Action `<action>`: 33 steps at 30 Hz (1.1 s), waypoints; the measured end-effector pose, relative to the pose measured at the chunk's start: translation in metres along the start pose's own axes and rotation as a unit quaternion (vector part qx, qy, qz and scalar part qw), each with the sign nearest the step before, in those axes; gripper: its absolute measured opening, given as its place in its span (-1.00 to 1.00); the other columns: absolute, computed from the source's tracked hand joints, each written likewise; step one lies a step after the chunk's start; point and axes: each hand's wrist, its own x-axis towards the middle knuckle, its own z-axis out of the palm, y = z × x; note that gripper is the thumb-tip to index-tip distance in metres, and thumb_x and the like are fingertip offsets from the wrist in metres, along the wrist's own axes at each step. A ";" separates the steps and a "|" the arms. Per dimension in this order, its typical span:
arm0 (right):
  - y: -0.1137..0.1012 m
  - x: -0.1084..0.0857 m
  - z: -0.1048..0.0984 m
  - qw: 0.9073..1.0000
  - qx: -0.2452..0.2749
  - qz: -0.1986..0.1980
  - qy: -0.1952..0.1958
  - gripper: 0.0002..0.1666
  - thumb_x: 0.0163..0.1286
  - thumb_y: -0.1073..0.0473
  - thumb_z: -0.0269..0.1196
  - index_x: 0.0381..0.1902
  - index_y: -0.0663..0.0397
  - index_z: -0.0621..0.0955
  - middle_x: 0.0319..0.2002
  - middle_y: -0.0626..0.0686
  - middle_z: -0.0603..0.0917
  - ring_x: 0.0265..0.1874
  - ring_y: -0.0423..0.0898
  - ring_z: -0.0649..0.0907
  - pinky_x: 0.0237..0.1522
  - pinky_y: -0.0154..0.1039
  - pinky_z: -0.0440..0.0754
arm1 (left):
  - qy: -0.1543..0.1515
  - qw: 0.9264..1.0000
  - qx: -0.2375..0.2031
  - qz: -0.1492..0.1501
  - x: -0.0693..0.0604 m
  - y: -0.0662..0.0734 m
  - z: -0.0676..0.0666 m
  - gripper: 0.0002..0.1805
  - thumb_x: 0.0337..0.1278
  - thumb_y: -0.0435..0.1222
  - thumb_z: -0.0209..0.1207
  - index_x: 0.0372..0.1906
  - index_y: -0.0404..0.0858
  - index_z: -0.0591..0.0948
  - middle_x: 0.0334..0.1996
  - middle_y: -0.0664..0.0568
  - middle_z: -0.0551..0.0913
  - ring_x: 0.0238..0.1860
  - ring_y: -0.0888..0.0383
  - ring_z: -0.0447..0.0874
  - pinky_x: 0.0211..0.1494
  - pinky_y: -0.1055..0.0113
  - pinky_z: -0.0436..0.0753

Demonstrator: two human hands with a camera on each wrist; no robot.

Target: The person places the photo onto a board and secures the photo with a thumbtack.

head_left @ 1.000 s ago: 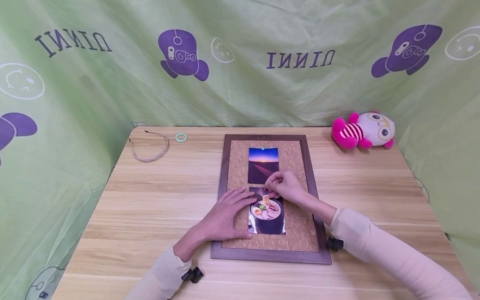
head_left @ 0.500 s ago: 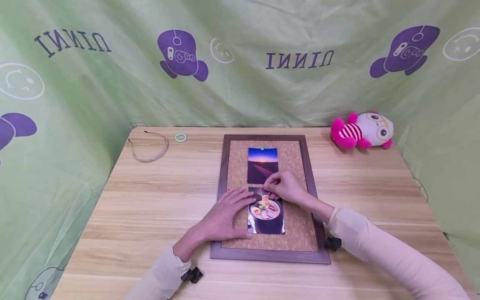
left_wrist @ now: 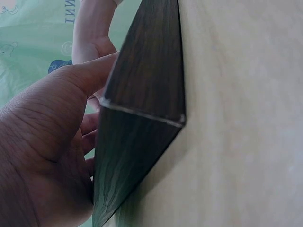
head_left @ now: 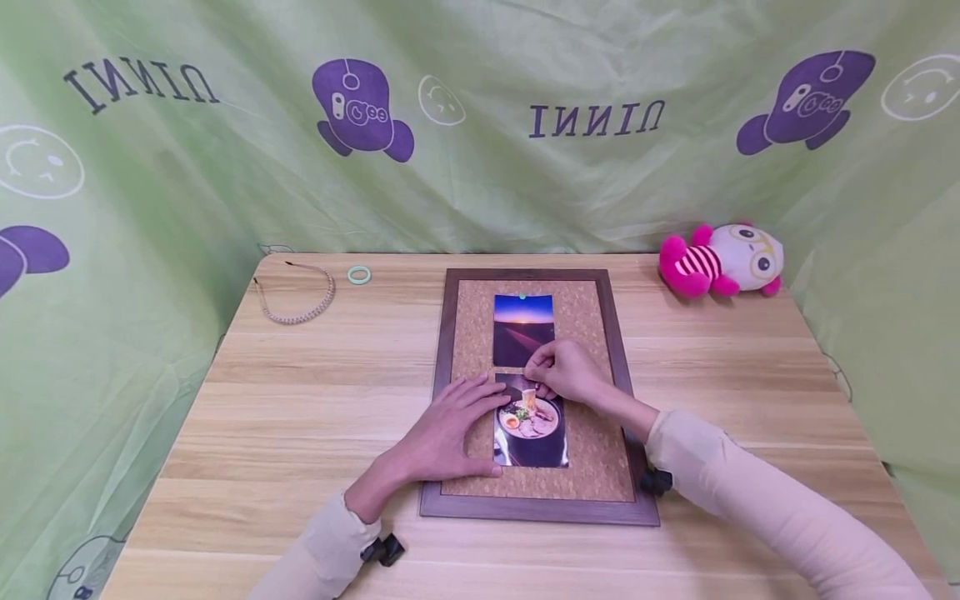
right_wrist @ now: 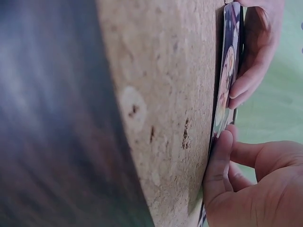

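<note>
A photo of a ramen bowl (head_left: pixel 529 425) lies on a cork board (head_left: pixel 600 450) with a dark wooden frame. My left hand (head_left: pixel 450 429) spreads over the board's left side, fingertips on the photo's upper left and thumb by its lower left edge. With bent thumb and fingers, my right hand (head_left: pixel 570 371) pinches at the photo's top edge. What it pinches looks like a push pin, mostly hidden by the fingertips. Above lies a sunset photo (head_left: pixel 522 321) with a green push pin (head_left: pixel 522 296) at its top. In the right wrist view, the right fingertips meet at the ramen photo (right_wrist: pixel 229 61).
A beaded headband (head_left: pixel 300 317) and a mint-green ring (head_left: pixel 359 275) lie at the table's back left. A pink and white plush toy (head_left: pixel 723 260) lies at the back right. Green printed cloth (head_left: pixel 480 192) hangs behind and beside the table (head_left: pixel 285 433).
The whole head view has shifted slightly to the left. Both hands keep about the same places on the photo and board.
</note>
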 end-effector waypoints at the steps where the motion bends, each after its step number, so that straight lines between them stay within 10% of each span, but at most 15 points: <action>1: -0.001 0.000 0.000 1.000 0.001 0.003 0.000 -0.87 0.54 0.41 0.38 -0.27 0.34 0.79 -0.55 0.07 0.77 -0.65 -0.23 0.71 -0.54 -0.33 0.78 | 0.000 1.000 0.001 0.000 0.000 0.000 0.000 0.11 0.07 0.23 0.56 0.66 -0.17 0.46 0.71 -0.04 0.35 0.79 -0.12 0.07 0.84 -0.14 -0.05; 33: -0.006 0.001 0.002 0.998 -0.046 -0.029 0.027 -0.85 0.44 0.43 0.44 -0.39 0.30 0.78 -0.56 0.05 0.79 -0.65 -0.14 0.78 -0.57 -0.30 0.78 | 0.000 1.000 0.006 -0.001 -0.001 0.000 0.000 0.11 0.07 0.24 0.57 0.67 -0.16 0.46 0.71 -0.04 0.36 0.79 -0.12 0.06 0.84 -0.14 -0.04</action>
